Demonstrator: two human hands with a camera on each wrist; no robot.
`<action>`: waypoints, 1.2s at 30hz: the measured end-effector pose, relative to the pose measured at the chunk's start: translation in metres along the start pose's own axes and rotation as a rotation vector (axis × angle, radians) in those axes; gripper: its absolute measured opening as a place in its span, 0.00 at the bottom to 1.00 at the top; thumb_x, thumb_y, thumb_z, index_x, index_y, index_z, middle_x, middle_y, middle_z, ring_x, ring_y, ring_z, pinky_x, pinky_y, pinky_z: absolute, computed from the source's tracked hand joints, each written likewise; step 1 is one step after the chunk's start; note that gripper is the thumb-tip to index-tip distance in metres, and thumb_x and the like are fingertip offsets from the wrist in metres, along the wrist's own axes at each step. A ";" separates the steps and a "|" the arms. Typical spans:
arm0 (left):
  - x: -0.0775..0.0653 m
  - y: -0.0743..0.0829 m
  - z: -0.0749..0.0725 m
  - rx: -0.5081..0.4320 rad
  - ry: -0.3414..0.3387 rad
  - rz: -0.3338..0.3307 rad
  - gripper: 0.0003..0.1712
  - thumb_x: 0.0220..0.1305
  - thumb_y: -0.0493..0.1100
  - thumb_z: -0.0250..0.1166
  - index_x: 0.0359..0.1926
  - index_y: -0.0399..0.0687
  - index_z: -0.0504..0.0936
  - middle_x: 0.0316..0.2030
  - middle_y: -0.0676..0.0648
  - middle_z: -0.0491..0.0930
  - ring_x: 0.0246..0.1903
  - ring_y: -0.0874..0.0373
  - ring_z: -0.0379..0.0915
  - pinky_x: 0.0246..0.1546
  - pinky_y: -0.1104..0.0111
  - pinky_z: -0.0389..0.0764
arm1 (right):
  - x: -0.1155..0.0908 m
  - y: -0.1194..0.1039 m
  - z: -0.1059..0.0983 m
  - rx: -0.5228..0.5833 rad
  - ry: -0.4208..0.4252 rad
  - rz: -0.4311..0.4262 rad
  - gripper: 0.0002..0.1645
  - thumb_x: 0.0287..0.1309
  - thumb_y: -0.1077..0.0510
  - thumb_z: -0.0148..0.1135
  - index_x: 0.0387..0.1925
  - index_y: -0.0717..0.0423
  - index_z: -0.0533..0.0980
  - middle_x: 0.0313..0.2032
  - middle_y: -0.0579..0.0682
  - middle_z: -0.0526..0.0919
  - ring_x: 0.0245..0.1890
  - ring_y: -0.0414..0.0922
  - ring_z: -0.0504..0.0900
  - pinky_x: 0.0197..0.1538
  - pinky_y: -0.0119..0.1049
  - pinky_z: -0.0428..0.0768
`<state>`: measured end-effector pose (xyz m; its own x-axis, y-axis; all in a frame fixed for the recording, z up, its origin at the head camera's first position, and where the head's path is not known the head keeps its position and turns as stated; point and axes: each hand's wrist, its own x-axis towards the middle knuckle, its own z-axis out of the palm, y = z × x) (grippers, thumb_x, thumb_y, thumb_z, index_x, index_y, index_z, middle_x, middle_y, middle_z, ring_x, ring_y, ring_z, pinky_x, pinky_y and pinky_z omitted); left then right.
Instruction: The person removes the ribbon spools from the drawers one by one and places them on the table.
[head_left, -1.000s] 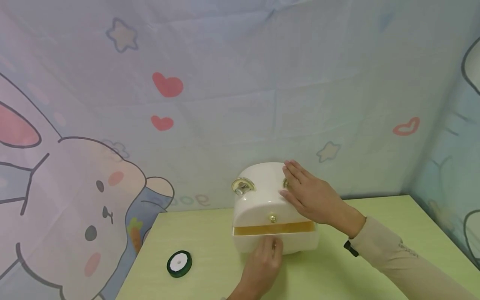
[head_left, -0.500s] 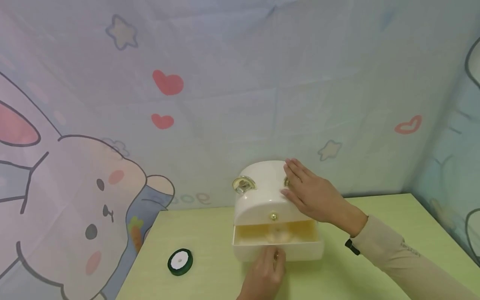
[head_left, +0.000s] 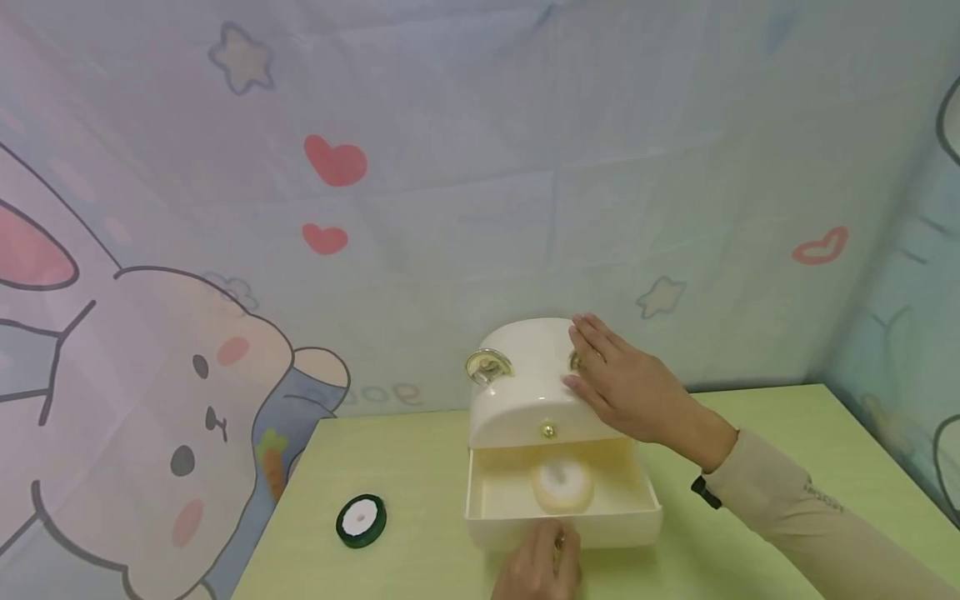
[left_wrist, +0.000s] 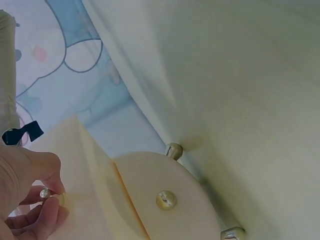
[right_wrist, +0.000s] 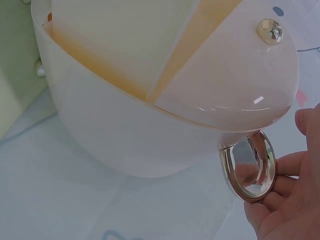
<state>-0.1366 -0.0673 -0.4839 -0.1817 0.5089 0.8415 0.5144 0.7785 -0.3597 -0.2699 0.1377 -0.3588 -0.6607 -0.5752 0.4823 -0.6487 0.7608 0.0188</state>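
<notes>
A glossy white box (head_left: 517,408) with a rounded top stands against the backdrop, with a gold ring ear (head_left: 488,367) and a gold knob (head_left: 548,429) on its upper part. Its lower drawer (head_left: 495,529) is pulled out, and a cream-and-white ribbon roll (head_left: 562,485) lies inside. My left hand (head_left: 538,565) pinches the small knob (left_wrist: 45,193) on the drawer front. On the upper right of the box rests my right hand (head_left: 626,392), fingers straight; in the right wrist view its fingertips are at the other gold ring (right_wrist: 250,167).
A dark green ribbon spool (head_left: 362,521) with a white centre lies on the light green table (head_left: 420,467), left of the box. Behind rises a cartoon-printed backdrop (head_left: 450,208); its side panel (head_left: 900,333) borders the table on the right.
My left hand has drawn the drawer out toward me, and the ribbon roll inside has come into view. The right hand has stayed on the box.
</notes>
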 end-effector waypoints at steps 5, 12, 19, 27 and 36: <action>-0.012 0.009 -0.002 -0.019 -0.099 -0.042 0.22 0.74 0.37 0.43 0.36 0.44 0.86 0.33 0.50 0.79 0.27 0.63 0.75 0.22 0.81 0.74 | 0.000 0.000 -0.001 0.006 0.006 -0.001 0.42 0.78 0.43 0.55 0.76 0.71 0.62 0.78 0.67 0.62 0.81 0.61 0.61 0.74 0.56 0.73; -0.015 0.023 -0.014 -0.112 -0.185 -0.158 0.28 0.79 0.43 0.38 0.35 0.46 0.86 0.32 0.51 0.78 0.24 0.68 0.67 0.20 0.83 0.65 | -0.001 0.001 0.001 0.014 0.014 -0.007 0.42 0.77 0.44 0.55 0.76 0.71 0.62 0.78 0.67 0.62 0.81 0.61 0.61 0.74 0.56 0.73; -0.017 0.027 -0.015 -0.108 -0.117 -0.173 0.26 0.78 0.49 0.45 0.31 0.49 0.87 0.30 0.53 0.75 0.23 0.69 0.62 0.19 0.84 0.58 | 0.000 0.001 0.000 0.010 0.018 -0.004 0.42 0.77 0.44 0.56 0.75 0.71 0.63 0.78 0.67 0.63 0.80 0.61 0.62 0.75 0.56 0.72; -0.023 0.033 -0.033 -0.119 -0.273 -0.220 0.25 0.75 0.63 0.54 0.38 0.50 0.86 0.34 0.54 0.76 0.25 0.69 0.64 0.22 0.82 0.61 | 0.000 0.000 0.002 0.016 0.005 -0.007 0.42 0.78 0.44 0.54 0.76 0.71 0.62 0.78 0.68 0.62 0.81 0.62 0.61 0.75 0.56 0.71; -0.025 0.039 -0.038 -0.124 -0.329 -0.243 0.23 0.74 0.64 0.58 0.38 0.52 0.85 0.36 0.56 0.74 0.27 0.70 0.66 0.24 0.83 0.63 | 0.001 0.001 0.002 0.007 0.016 -0.011 0.42 0.77 0.44 0.55 0.75 0.72 0.63 0.77 0.68 0.64 0.80 0.62 0.62 0.75 0.57 0.72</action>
<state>-0.0806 -0.0639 -0.5034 -0.5575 0.4220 0.7150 0.5170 0.8503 -0.0987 -0.2714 0.1374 -0.3600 -0.6473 -0.5786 0.4962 -0.6586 0.7523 0.0180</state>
